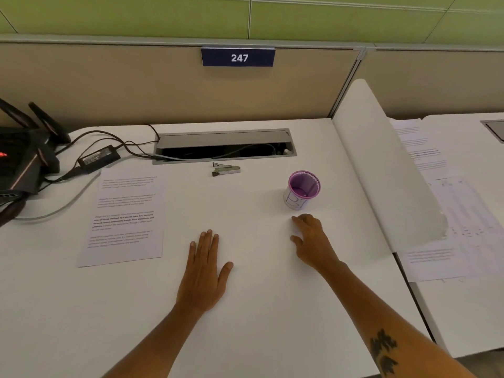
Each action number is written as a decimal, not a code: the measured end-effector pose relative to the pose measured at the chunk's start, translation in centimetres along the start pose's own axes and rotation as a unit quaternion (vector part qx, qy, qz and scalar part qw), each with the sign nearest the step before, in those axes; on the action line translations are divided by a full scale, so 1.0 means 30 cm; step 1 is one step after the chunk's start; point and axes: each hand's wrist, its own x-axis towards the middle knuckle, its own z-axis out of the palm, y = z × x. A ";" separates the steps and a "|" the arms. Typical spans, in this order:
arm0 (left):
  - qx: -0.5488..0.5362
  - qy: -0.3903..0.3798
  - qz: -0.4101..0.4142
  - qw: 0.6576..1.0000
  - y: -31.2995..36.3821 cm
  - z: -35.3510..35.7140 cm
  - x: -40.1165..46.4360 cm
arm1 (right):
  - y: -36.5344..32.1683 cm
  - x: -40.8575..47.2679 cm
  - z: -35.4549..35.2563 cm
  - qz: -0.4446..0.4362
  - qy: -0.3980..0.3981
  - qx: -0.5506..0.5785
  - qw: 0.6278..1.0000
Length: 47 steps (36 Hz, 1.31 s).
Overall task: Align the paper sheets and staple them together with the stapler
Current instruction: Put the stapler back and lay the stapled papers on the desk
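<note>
A printed paper sheet [125, 216] lies flat on the white desk at the left. A small silver stapler [225, 169] sits farther back, just in front of the cable slot. My left hand [204, 271] rests flat, palm down, on the desk to the right of the sheet, holding nothing. My right hand [311, 241] rests on the desk with fingers curled, just in front of the purple cup; whether a thin sheet lies under it I cannot tell. More printed sheets [447, 214] lie on the neighbouring desk at the right.
A purple-rimmed cup [302, 190] stands right of centre. An open cable slot [223, 145] runs along the back. A power adapter [98, 158], cables and a black router [21, 159] crowd the left. A white curved divider [381, 165] separates the right desk.
</note>
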 end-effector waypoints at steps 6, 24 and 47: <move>-0.010 0.010 -0.002 1.000 -0.001 -0.001 0.000 | 0.034 0.014 0.018 -0.079 0.005 -0.065 0.995; -0.008 0.016 -0.002 1.000 0.003 -0.001 0.002 | 0.014 0.046 -0.004 -0.118 0.001 -0.174 0.978; 0.010 -0.001 -0.009 1.000 0.001 -0.006 0.006 | 0.044 0.065 -0.068 0.157 0.125 0.191 0.961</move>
